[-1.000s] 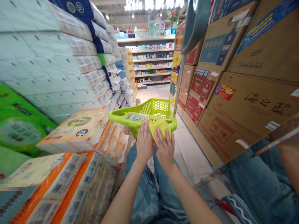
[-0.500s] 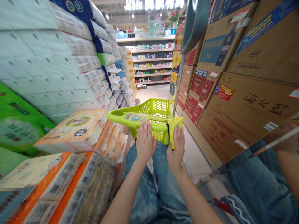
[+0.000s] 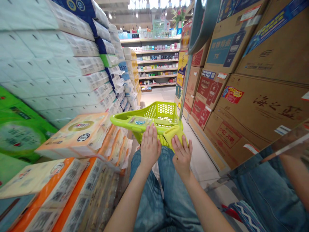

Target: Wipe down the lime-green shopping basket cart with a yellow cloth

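A lime-green plastic shopping basket [image 3: 166, 109] stands in front of my knees, with a clear label holder [image 3: 140, 120] on its near side. My left hand [image 3: 150, 146] lies against the near rim, fingers straight and close together, the thumb to the right. At the basket's near right corner, my right hand [image 3: 182, 154] holds a folded yellow cloth [image 3: 174, 131] against the rim. Its fingers lie over the cloth and its thumb is mostly hidden. Part of the rim is covered by the cloth.
Tissue packs [image 3: 72, 129] are stacked close on my left. Cardboard cartons [image 3: 260, 106] line the right side behind a glass panel. A metal pole [image 3: 184, 87] rises beside the basket. Stocked shelves [image 3: 156, 61] stand beyond the tiled floor [image 3: 166, 91].
My right hand has turned to the left, and the yellow cloth has shifted left along the rim, exposing the right corner. My left hand and the basket have hardly moved.
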Available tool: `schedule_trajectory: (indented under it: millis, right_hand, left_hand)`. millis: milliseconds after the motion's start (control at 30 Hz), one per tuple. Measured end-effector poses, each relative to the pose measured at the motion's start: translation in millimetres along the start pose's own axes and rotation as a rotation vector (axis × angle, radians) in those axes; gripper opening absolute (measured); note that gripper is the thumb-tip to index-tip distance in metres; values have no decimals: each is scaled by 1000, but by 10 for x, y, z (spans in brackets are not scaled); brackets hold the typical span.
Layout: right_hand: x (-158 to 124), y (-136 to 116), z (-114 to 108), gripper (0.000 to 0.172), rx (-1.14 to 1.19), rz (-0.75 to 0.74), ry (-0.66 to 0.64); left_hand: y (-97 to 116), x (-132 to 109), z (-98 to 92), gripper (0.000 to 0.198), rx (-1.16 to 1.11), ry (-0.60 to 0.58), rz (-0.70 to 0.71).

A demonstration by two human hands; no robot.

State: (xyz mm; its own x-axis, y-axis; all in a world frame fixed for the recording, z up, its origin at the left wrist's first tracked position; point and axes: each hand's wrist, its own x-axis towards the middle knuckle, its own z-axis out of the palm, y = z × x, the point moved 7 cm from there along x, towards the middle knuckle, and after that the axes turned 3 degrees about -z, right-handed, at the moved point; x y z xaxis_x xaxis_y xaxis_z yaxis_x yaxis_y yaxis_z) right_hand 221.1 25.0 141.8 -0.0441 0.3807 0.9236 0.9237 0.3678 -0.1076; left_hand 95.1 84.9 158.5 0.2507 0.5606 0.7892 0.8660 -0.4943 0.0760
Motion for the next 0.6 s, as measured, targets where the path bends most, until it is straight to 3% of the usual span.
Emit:
schedule_trajectory:
  millis: [133,200,300,467,600]
  right_hand:
    - [75,339,-118,81,45,196,14]
    - [112,376,-124,82,78,259,12]
    - [114,194,-73,82,92,234,8]
    - [97,-362,140,79,52,118,-96]
    - [109,-468,195,76,44,119,-152]
  left_hand:
    - [15,10,-9,79,2,8,-20]
    - [23,14,-17,80,1,11,-23]
    - [33,14,-22,79,-9,18,-16]
    - [9,-2,-7,69,-26,10,-23]
    - [-24,-12,-6,64,-30,-26,-6]
